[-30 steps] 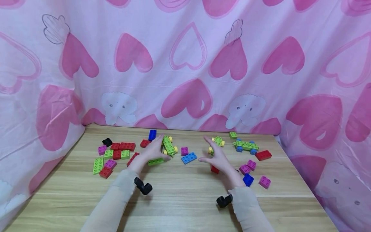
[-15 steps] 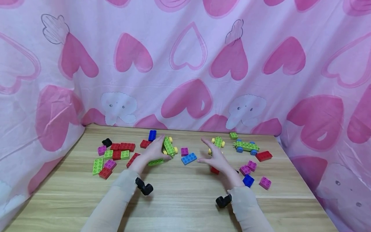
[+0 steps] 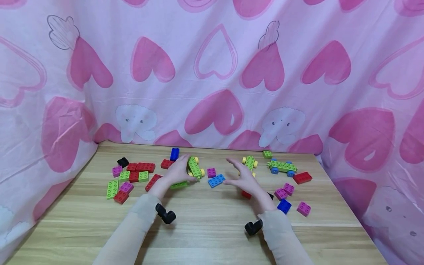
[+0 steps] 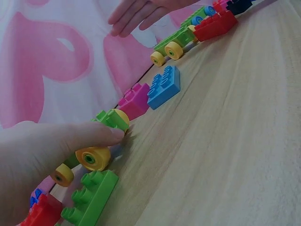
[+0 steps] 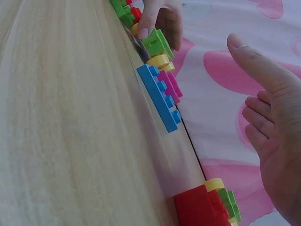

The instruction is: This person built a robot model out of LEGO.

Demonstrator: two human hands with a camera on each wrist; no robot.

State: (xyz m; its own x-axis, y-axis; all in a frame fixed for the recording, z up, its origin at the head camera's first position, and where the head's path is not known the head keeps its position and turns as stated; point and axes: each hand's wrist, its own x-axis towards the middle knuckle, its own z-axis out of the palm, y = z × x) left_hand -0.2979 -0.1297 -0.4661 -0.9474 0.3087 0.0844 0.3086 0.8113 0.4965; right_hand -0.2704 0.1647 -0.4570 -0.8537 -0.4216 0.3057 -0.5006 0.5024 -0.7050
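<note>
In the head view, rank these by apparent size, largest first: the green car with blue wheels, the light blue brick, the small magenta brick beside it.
1. Green car with blue wheels, clearly longest.
2. Light blue brick.
3. Small magenta brick, smallest.
All lie at similar depth on the table, so the order is fairly safe.

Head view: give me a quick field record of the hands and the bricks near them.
left hand: grips the green wheeled brick car, thumb on its near side
right hand: open, fingers straight, holds nothing, above the table
between the hands: light blue brick and magenta brick, side by side
by left hand: green brick flat on the table
far right: second green car with blue wheels, red brick beside it
</note>
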